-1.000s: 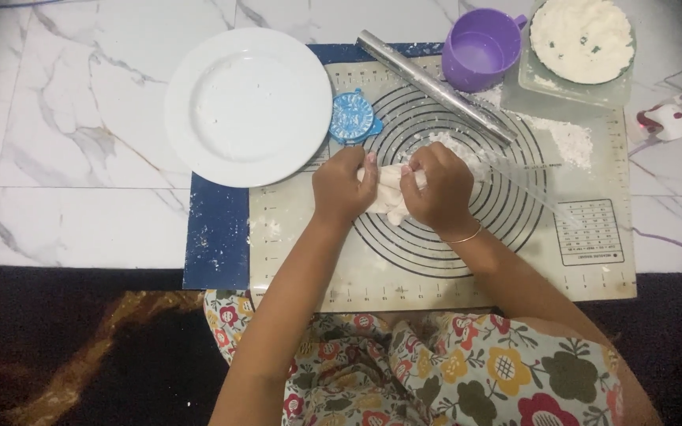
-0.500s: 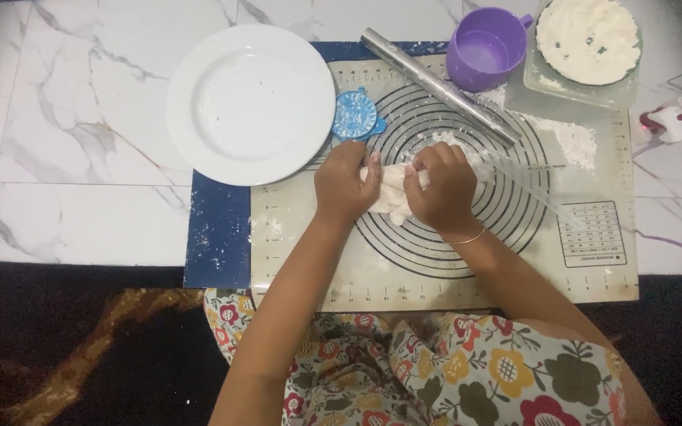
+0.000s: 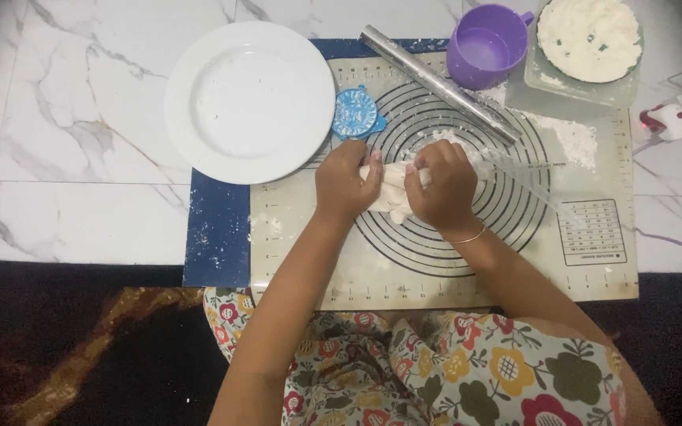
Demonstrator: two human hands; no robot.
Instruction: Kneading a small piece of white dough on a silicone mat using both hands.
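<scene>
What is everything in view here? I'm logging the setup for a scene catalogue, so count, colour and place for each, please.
dough: one lump, pale, held between both hands over the mat's rings
baking mat: one, cream with black rings, on a blue mat
blue mat: one, dark blue, under the baking mat
plate: one, white, left of the rings
round mould: one, blue, beside the plate
rolling pin: one, metal, lying slantwise across the mat's top
cup: one, purple, top
filling bowl: one, white contents, top right
loose flour: white patch, right of the pin
left hand: on the dough
right hand: on the dough
</scene>
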